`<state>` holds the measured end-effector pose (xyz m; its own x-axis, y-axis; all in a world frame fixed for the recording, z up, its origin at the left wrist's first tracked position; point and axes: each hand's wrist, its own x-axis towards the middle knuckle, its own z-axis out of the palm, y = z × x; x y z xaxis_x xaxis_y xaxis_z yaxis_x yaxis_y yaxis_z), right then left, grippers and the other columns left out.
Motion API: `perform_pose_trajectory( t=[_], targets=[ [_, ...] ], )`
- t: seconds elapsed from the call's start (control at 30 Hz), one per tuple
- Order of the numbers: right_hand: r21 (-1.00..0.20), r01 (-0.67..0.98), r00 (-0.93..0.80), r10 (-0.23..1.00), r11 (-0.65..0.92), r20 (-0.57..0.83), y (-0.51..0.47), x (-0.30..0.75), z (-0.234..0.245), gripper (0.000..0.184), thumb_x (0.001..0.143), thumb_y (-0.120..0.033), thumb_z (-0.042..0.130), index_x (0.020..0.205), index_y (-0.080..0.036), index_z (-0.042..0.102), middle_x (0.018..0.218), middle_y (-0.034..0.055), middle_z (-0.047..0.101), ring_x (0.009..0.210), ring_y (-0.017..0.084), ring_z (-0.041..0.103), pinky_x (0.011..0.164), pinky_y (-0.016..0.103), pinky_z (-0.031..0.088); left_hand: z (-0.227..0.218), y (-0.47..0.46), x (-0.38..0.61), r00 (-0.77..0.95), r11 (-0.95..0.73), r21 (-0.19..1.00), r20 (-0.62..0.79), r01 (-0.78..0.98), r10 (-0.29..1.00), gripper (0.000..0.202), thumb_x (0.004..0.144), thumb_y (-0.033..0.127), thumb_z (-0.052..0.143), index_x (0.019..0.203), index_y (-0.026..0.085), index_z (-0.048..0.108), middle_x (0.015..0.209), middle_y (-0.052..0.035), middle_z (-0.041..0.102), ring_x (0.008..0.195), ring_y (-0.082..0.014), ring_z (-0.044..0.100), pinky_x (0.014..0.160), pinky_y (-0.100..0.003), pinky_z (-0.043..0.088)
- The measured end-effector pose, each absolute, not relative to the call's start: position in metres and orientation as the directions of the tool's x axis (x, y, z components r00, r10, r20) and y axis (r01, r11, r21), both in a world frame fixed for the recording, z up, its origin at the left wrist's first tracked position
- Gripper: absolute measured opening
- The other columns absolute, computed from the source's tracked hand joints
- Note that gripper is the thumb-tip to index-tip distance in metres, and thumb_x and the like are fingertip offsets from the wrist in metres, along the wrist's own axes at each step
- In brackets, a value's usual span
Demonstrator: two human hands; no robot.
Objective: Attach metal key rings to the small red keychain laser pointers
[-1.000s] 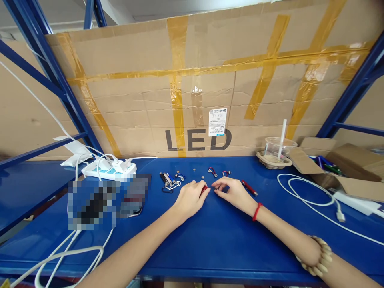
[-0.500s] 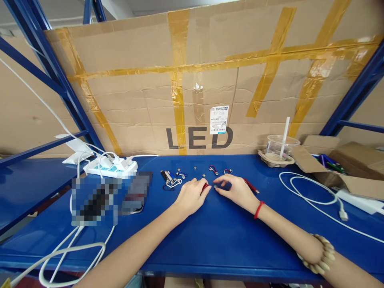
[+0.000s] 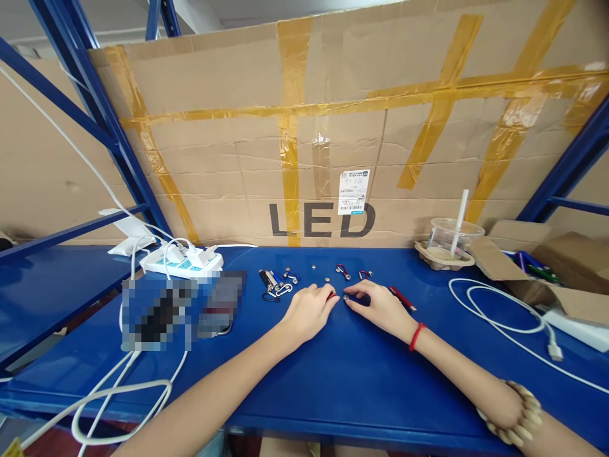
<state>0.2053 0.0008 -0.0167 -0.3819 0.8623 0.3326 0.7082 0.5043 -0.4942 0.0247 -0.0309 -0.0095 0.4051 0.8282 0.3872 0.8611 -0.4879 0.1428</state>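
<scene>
My left hand (image 3: 310,312) is closed around a small red tube (image 3: 332,295), most of it hidden by the fingers. Just to its right, my right hand (image 3: 380,306) pinches a small silvery round piece (image 3: 346,297) between thumb and fingertips, a short gap from the red tube. Beside my right wrist lie red metal tubes (image 3: 402,298). Beyond the hands are a red carabiner clip (image 3: 342,271), another small red clip (image 3: 366,274) and small silver discs (image 3: 327,280). Left of my left hand sits a cluster of small flashlight-like tubes (image 3: 270,280) with carabiners.
A white power strip (image 3: 183,261) with plugs and cables stands at the left, near a dark phone-like object (image 3: 221,304). To the right are a plastic cup (image 3: 454,238) in a carton holder, a coiled white cable (image 3: 499,320) and an open cardboard box (image 3: 566,285).
The view has shifted slightly, so everything sits a little further right. My right fingers have drawn closer together around the small silvery piece. The left hand keeps its hold on the red tube.
</scene>
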Motion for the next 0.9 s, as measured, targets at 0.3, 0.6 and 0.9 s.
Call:
perform_pose_trajectory(
  t=[0.3, 0.6, 0.9],
  targets=[
    [-0.484, 0.710, -0.400, 0.859, 0.511, 0.321, -0.0003, 0.2048, -0.0157, 0.019, 0.075, -0.030, 0.052, 0.085, -0.022, 0.066, 0.088, 0.0025, 0.063, 0.073, 0.015, 0.058, 0.069, 0.028, 0.048, -0.0097, -0.0324, 0.0246, 0.414, -0.500, 0.135, 0.401, 0.856, 0.817, 0.031, 0.091, 0.034, 0.025, 0.092, 0.019, 0.052, 0.076, -0.0028, 0.059, 0.072, -0.0154, 0.056, 0.066, -0.026, 0.044],
    [-0.470, 0.724, -0.396, 0.862, 0.505, 0.316, -0.0012, 0.2038, -0.0143, 0.017, 0.074, -0.030, 0.052, 0.084, -0.023, 0.064, 0.086, 0.0014, 0.063, 0.067, 0.014, 0.058, 0.064, 0.027, 0.047, -0.0091, -0.0313, 0.0243, 0.409, -0.488, 0.135, 0.381, 0.862, 0.829, 0.031, 0.092, 0.033, 0.024, 0.093, 0.019, 0.052, 0.079, -0.0035, 0.059, 0.074, -0.0157, 0.056, 0.067, -0.027, 0.044],
    [-0.473, 0.734, -0.409, 0.873, 0.488, 0.266, -0.0043, 0.2032, -0.0110, 0.019, 0.076, -0.031, 0.049, 0.087, -0.023, 0.063, 0.086, -0.0002, 0.062, 0.060, 0.011, 0.057, 0.054, 0.023, 0.043, -0.0102, -0.0309, 0.0241, 0.414, -0.490, 0.127, 0.381, 0.862, 0.827, 0.032, 0.092, 0.033, 0.023, 0.094, 0.019, 0.052, 0.079, -0.0025, 0.059, 0.074, -0.0152, 0.055, 0.065, -0.026, 0.043]
  ],
)
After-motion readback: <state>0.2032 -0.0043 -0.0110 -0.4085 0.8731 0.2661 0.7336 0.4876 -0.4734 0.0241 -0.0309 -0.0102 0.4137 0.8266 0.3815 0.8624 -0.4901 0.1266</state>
